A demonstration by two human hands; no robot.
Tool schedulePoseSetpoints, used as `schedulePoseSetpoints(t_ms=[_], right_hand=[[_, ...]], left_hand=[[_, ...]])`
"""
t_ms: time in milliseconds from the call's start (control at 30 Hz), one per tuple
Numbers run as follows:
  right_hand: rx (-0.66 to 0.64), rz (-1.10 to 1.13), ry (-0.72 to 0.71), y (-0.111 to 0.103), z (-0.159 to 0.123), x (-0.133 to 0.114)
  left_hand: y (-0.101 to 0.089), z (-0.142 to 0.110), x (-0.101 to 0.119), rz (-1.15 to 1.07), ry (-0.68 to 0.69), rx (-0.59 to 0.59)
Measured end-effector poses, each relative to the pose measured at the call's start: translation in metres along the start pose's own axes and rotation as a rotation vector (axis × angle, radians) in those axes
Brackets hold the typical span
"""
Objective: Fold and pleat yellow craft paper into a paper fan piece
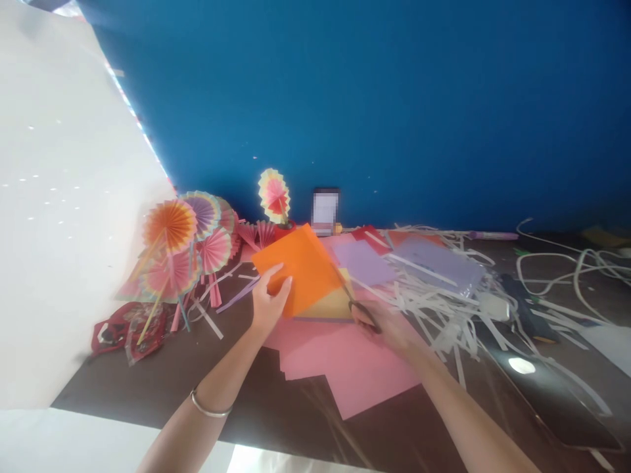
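Observation:
My left hand [270, 294] grips the left edge of an orange sheet of paper [308, 269], thumb and fingers closed on it. The sheet is tilted up above the table. In my right hand [377, 320] is a pair of scissors [365, 314], its blades lying along the sheet's right edge. Whether the blades are apart cannot be made out. Beneath the orange sheet lie a yellow sheet [325, 307] and several pink sheets [345, 358]. A purple sheet [363, 261] rests just behind my right hand.
Folded paper fans [170, 226] cluster at the left by the white wall. White paper strips [438, 305] are heaped at the right, near a plastic packet [436, 263]. A dark phone [557, 394], a cable [576, 276] and a purple pen [493, 235] lie farther right. A phone [325, 210] stands against the blue wall.

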State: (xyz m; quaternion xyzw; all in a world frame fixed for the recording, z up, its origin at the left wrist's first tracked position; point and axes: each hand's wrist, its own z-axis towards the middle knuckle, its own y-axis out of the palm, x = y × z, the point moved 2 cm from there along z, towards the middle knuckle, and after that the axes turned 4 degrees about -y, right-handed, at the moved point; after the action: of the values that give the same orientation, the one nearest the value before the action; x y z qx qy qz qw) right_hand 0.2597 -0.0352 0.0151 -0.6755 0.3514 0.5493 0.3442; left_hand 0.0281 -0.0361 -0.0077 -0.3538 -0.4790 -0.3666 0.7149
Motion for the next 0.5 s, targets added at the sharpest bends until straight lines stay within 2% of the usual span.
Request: schedulePoseSetpoints(t_ms=[333, 500], right_hand=[[0.007, -0.075, 0.024, -0.0017, -0.0004, 0.0027], [0.071, -0.106, 0.059, 0.0, -0.0022, 0.0002]], left_hand=[[0.0, -0.0001, 0.0005, 0.003, 0.012, 0.002], [0.0005, 0.0003, -0.001, 0.002, 0.018, 0.009]])
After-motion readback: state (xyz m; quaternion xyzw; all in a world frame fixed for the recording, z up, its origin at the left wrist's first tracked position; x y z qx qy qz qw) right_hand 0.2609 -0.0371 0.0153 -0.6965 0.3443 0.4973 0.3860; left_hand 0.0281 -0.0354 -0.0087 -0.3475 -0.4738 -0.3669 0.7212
